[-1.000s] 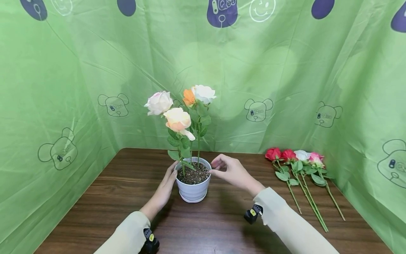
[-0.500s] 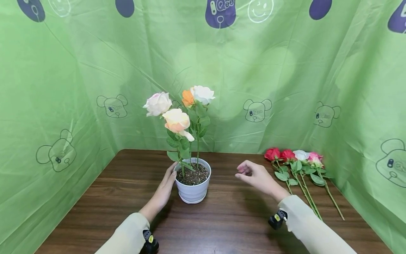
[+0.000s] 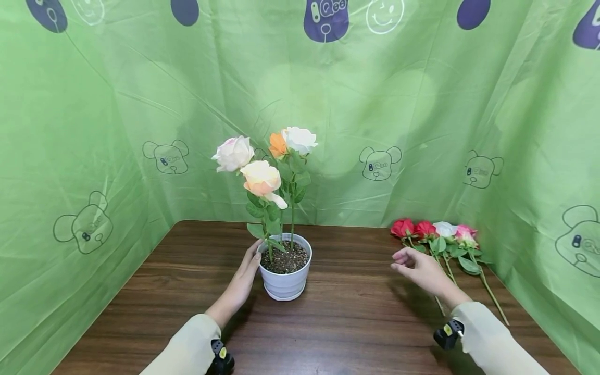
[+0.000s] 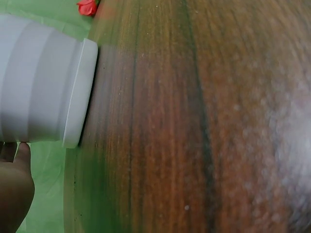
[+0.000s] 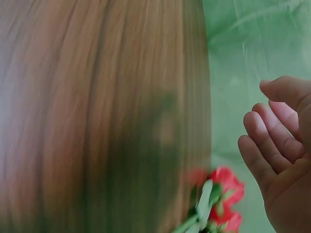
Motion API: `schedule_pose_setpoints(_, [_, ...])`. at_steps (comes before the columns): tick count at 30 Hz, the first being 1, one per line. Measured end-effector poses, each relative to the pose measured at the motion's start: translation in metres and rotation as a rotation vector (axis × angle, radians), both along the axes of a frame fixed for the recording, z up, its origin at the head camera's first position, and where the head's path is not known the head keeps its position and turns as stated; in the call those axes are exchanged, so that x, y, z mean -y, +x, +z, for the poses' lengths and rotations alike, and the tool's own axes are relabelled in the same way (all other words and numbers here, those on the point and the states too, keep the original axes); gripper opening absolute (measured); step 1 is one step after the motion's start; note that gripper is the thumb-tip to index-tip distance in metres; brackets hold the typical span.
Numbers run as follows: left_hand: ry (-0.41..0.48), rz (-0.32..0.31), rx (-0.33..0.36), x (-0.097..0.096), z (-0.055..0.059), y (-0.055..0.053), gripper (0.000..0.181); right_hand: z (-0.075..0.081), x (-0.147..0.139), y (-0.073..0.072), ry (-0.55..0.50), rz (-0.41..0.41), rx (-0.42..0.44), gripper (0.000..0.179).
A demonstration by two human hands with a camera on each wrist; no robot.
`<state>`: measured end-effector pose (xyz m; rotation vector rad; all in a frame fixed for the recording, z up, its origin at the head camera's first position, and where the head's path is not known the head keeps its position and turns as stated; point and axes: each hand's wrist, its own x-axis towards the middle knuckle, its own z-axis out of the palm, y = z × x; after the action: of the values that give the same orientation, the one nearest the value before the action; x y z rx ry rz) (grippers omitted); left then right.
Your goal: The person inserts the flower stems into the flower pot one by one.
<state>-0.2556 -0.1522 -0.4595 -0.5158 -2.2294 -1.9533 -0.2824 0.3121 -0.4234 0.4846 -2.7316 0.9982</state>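
Observation:
A white flower pot (image 3: 287,281) filled with dark soil (image 3: 288,259) stands on the table. Several roses rise from it: a pale pink one (image 3: 234,153), a peach one (image 3: 261,178), a white one (image 3: 300,139) and an orange one (image 3: 277,145) partly hidden. My left hand (image 3: 241,278) rests against the pot's left side with fingers extended; the left wrist view shows the pot's wall (image 4: 34,77) above the hand (image 4: 14,189). My right hand (image 3: 424,271) holds nothing, its fingers loosely bent, in front of the lying roses. Its fingers (image 5: 262,131) are parted from the thumb in the right wrist view.
Several cut roses lie at the right of the wooden table (image 3: 347,312): two red (image 3: 402,227), one white (image 3: 445,229) and one pink (image 3: 466,235), stems pointing toward the front. A green curtain (image 3: 337,94) encloses the table's back and sides.
My right hand has left the pot's right rim and moved right to the lying roses, now covering part of their stems. The left hand has stayed at the pot.

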Motion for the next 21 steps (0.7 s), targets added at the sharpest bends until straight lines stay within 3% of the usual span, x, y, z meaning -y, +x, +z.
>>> schedule_pose_setpoints(12, [-0.001,-0.004,0.005,0.000,0.000,0.000,0.050,-0.019,-0.059,0.008,0.060,-0.107,0.051,0.030])
schedule_pose_setpoints(18, [-0.003,0.000,0.009,0.000,0.000,0.000,0.050,-0.029,-0.076,0.009,0.081,-0.163,0.090,0.034])
schedule_pose_setpoints(21, [-0.006,0.002,0.011,0.000,0.001,0.000,0.050,-0.031,-0.079,0.009,0.040,-0.186,0.152,0.039])
